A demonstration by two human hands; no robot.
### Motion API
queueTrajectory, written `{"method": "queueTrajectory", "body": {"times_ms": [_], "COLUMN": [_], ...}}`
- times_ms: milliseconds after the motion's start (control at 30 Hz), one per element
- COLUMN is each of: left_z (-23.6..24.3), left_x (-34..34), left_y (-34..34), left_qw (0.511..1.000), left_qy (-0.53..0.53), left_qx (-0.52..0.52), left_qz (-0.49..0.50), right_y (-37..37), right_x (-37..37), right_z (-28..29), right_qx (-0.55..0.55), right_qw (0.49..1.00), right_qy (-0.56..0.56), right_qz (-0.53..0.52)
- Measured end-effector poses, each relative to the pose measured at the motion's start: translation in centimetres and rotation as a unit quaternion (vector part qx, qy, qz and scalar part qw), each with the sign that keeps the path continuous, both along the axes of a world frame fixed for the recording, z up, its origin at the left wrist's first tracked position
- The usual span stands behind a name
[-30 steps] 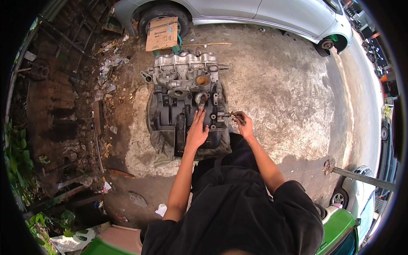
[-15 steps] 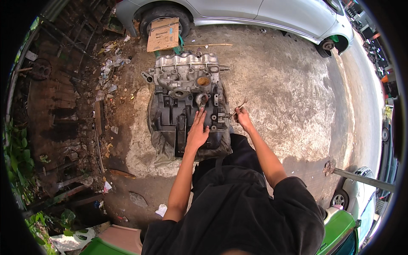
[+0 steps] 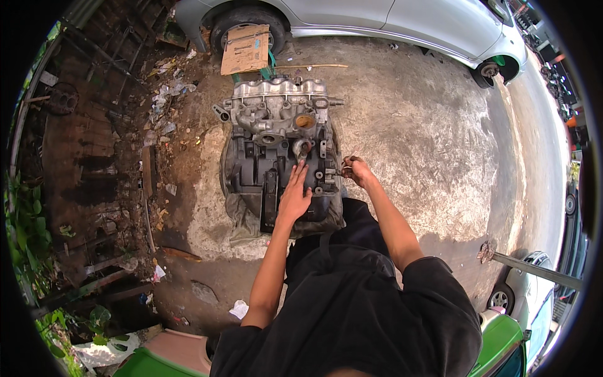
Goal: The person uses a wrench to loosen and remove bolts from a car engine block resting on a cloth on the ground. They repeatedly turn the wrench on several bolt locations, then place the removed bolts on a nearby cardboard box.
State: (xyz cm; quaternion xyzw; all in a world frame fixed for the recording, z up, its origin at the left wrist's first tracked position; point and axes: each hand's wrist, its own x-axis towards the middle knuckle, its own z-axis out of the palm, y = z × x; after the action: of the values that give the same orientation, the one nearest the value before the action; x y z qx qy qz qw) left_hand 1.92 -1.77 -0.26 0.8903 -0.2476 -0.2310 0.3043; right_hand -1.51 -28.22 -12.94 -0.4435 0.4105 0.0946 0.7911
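A dirty metal engine [image 3: 251,158] stands in front of me, its silvery top part facing away from me and its dark block nearer. My left hand [image 3: 295,198] lies on the block with its fingers stretched out, the tips just below a rounded metal outlet [image 3: 301,149]. At the engine's right side, my right hand [image 3: 358,171] is closed around a small wrench, mostly hidden by the fingers. The hand is beside a fitting [image 3: 329,176] that sticks out of the block; whether the wrench touches it I cannot tell.
A dark cloth [image 3: 242,217] lies under the engine. Behind it, a cardboard sheet [image 3: 245,53] with tools rests on a green stand, beside a silver car [image 3: 352,19]. A thin stick [image 3: 314,66] lies on the concrete. Litter and boards line the left.
My right hand has turned, and the wrench's forked end that stuck up past my fingers no longer shows. My left hand stays on the block.
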Motion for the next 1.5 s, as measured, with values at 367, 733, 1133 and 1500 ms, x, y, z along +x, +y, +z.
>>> {"method": "queueTrajectory", "body": {"times_ms": [367,733,1133,1500], "left_z": [-0.1,0.0,-0.4,-0.6], "left_x": [-0.1,0.0,0.0,0.1], "left_y": [0.0,0.0,0.2,0.1], "left_qw": [1.000,1.000,0.999,1.000], "left_qy": [0.000,0.009,-0.014,-0.007], "left_qx": [-0.016,-0.023,-0.041,-0.018], "left_qz": [0.008,0.008,0.003,0.007], "right_y": [0.0,0.2,1.1,3.8], "right_x": [-0.2,0.2,5.0,3.3], "right_z": [-0.7,-1.5,-0.2,1.9], "right_qx": [0.115,0.146,-0.108,-0.507], "right_qw": [0.992,0.989,0.964,0.841], "right_qy": [-0.042,0.021,0.086,0.044], "right_qz": [0.039,0.031,0.225,0.182]}}
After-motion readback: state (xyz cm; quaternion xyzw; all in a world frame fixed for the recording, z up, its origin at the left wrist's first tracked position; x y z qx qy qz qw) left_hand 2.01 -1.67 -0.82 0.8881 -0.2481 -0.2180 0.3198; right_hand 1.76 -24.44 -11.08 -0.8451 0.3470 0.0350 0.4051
